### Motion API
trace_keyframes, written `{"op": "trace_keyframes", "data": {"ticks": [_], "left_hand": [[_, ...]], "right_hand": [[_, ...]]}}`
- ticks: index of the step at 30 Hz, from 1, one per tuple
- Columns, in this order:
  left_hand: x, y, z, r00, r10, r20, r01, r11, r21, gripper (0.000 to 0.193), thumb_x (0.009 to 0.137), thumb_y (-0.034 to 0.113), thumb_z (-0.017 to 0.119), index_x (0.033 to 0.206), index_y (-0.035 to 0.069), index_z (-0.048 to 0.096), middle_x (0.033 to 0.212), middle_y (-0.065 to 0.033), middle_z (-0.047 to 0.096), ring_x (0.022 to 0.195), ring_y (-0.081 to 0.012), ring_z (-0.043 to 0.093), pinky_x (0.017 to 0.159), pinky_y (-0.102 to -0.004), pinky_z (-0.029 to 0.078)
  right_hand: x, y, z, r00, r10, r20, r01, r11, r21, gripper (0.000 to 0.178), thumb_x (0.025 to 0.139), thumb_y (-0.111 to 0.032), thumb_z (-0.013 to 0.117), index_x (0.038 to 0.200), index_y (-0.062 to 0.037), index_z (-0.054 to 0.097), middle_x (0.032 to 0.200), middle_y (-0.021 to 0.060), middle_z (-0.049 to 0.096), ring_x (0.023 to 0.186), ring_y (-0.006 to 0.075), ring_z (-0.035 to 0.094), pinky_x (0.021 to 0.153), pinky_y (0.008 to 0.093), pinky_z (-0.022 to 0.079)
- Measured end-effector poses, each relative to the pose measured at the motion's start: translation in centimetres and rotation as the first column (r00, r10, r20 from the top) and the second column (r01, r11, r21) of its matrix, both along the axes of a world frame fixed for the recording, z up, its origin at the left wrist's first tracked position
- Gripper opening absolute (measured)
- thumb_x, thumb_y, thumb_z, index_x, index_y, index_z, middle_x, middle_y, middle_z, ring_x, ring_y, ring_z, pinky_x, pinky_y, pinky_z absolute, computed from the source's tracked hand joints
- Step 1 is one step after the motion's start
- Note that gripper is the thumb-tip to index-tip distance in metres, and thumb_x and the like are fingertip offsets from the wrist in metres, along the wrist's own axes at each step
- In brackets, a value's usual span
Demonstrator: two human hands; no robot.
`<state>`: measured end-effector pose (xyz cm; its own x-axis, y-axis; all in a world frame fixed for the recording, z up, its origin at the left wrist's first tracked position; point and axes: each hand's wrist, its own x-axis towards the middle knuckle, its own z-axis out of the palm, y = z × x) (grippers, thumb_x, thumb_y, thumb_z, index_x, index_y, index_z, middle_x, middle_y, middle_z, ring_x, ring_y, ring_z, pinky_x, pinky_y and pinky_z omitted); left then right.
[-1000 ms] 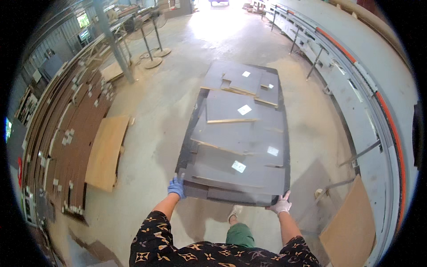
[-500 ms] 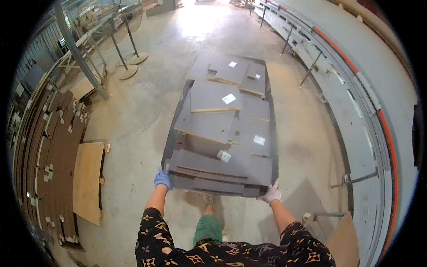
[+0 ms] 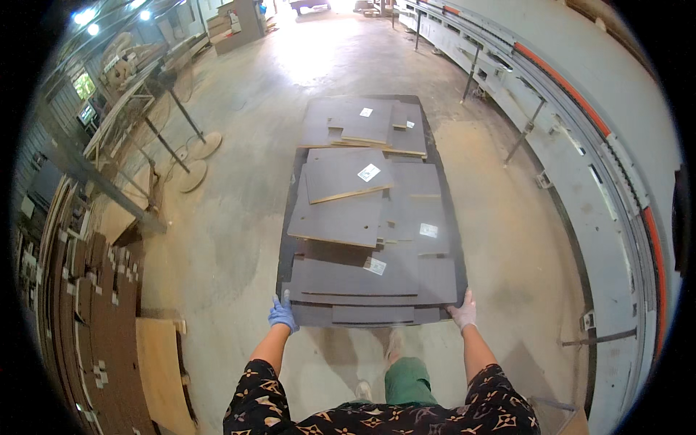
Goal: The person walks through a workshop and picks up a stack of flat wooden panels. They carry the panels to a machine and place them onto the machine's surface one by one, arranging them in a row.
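Along the right of the frame runs a long grey machine (image 3: 580, 217), its ends cut off by the dark fisheye rim. In the middle lies a dark base board (image 3: 290, 257), carrying loosely overlapping grey panels (image 3: 341, 210). The laying-on of these panels looks done, and the board is held at both near corners; no panel is being lifted off. How much handling is left cannot be judged from this view. Whatever bears the board from below is hidden, and the overlaps make a panel count unsure. At lower left, stacked brown boards (image 3: 112, 319) stand beside a tan wooden sheet (image 3: 159, 377), which runs toward the lower edge. The 2 round-footed stands (image 3: 193, 176) at upper left have blurred tops. At the lower centre, the blue-gloved left hand (image 3: 283, 313) grasps the board's near left corner, and the pale-gloved right hand (image 3: 464, 312) grasps the near right one, its fingertips mostly out of sight. Smallest are 5 white labels (image 3: 369, 172) on the panels, their print too small to make out.
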<state>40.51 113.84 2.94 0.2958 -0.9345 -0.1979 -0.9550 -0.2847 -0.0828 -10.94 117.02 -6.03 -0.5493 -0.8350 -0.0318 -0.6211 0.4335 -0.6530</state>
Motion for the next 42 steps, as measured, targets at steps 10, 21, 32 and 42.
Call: {"op": "trace_keyframes", "data": {"ticks": [10, 21, 32, 42], "left_hand": [[2.0, -8.2, -4.9, 0.988, -0.156, 0.013, 0.156, 0.988, -0.010, 0.120, 0.054, 0.025, 0.079, 0.140, 0.028, -0.005, 0.144, -0.0225, 0.004, 0.113, -0.0338, 0.046, 0.091, -0.0386, 0.042], [5.8, -15.8, -7.6, 0.944, -0.331, -0.011, 0.329, 0.941, -0.085, 0.119, 0.054, 0.025, 0.079, 0.140, 0.027, -0.004, 0.142, -0.0258, 0.006, 0.102, -0.0363, 0.055, 0.084, -0.0405, 0.046], [5.2, -10.2, -8.8, 0.949, -0.280, -0.146, 0.277, 0.960, -0.036, 0.124, 0.052, 0.024, 0.080, 0.139, 0.031, -0.008, 0.144, -0.0228, -0.001, 0.105, -0.0378, 0.053, 0.087, -0.0411, 0.046], [4.9, -5.4, -7.0, 0.959, -0.238, -0.153, 0.236, 0.971, -0.028, 0.127, 0.051, 0.026, 0.082, 0.137, 0.033, -0.012, 0.145, -0.0204, 0.000, 0.111, -0.0381, 0.048, 0.092, -0.0416, 0.043]], "right_hand": [[-0.2, -3.6, -8.8, 0.949, -0.178, 0.262, 0.211, 0.972, -0.101, 0.094, 0.056, -0.034, 0.077, 0.131, -0.0077, 0.028, 0.119, 0.0209, 0.050, 0.106, 0.0351, 0.051, 0.089, 0.0405, 0.041], [3.8, -4.3, -10.2, 0.705, -0.271, 0.655, 0.304, 0.950, 0.065, 0.053, 0.071, -0.039, 0.069, 0.108, -0.0041, 0.053, 0.088, 0.0071, 0.060, 0.069, 0.0196, 0.055, 0.052, 0.0339, 0.044], [2.3, 1.3, -11.7, 0.701, -0.262, 0.663, 0.304, 0.951, 0.054, 0.074, 0.068, -0.050, 0.068, 0.121, -0.0061, 0.041, 0.108, 0.0113, 0.055, 0.096, 0.0275, 0.052, 0.072, 0.0482, 0.043], [-0.1, 6.7, -9.9, 0.815, -0.238, 0.528, 0.318, 0.946, -0.066, 0.066, 0.064, -0.050, 0.071, 0.104, 0.0006, 0.058, 0.098, 0.0137, 0.063, 0.092, 0.0231, 0.059, 0.082, 0.0326, 0.044]]}}
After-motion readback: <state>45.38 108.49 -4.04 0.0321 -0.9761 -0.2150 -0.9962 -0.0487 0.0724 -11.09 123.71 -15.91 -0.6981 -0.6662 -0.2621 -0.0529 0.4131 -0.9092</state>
